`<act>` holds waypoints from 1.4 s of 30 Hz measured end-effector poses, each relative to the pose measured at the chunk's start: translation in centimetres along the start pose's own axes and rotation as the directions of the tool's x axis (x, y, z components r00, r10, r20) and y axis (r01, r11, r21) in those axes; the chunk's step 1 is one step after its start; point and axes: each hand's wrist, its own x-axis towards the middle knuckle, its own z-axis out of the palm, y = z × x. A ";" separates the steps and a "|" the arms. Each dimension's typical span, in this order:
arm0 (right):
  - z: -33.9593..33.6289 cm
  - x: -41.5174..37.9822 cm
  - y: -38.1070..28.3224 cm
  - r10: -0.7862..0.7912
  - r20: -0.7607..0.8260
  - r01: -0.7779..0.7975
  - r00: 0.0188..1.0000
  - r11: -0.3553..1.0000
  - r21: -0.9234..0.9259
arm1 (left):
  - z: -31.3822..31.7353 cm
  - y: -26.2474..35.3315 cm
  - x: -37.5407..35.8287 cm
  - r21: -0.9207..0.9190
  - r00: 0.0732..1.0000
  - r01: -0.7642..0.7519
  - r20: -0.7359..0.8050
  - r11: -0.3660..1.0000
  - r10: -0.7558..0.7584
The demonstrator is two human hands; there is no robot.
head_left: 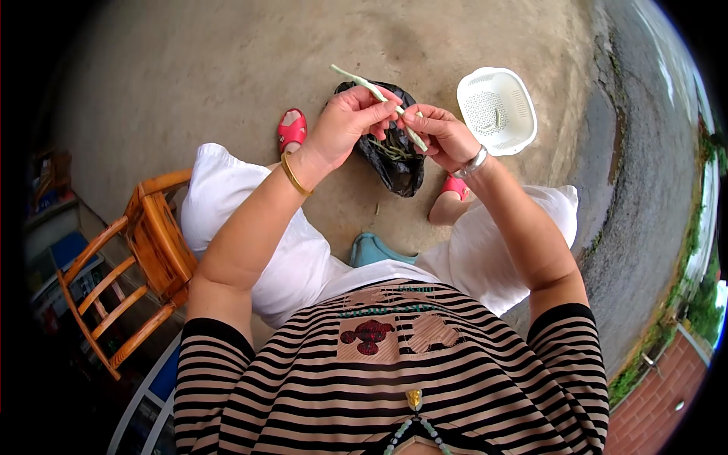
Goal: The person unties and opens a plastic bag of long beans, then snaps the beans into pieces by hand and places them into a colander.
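A long pale green bean pod (361,80) is pinched between the fingers of both hands, out in front of my body. My left hand (350,125) grips its longer stretch, which sticks out up and to the left. Close beside it, my right hand (444,138) holds the other end, where a short piece angles downward. Beneath the hands an open black plastic bag (402,176) lies on the ground, partly hidden by them. Several green pods (393,149) show inside the bag. To the right of my right hand stands a white colander (523,121) with a small green piece (497,119) in it.
Concrete ground (220,76) spreads around my feet in red sandals (291,130). A teal object (371,249) lies between my legs. At the left is a wooden chair (163,239); wet grey pavement (629,205) runs along the right.
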 end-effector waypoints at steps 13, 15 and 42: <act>-3.4 0.9 -2.1 -0.104 -0.319 0.167 0.942 0.971 0.174 | 2.6 1.0 -1.2 0.214 0.967 -0.249 -0.002 0.944 0.256; -3.0 0.7 -2.8 -0.140 -0.420 0.192 0.897 0.978 0.083 | 1.8 1.3 -0.8 0.023 0.989 -0.148 -0.003 0.989 0.149; 0.8 -1.3 -1.0 -0.395 -0.012 0.245 0.919 0.594 -0.766 | 0.0 0.2 0.3 -0.162 0.945 0.278 0.224 0.947 -0.239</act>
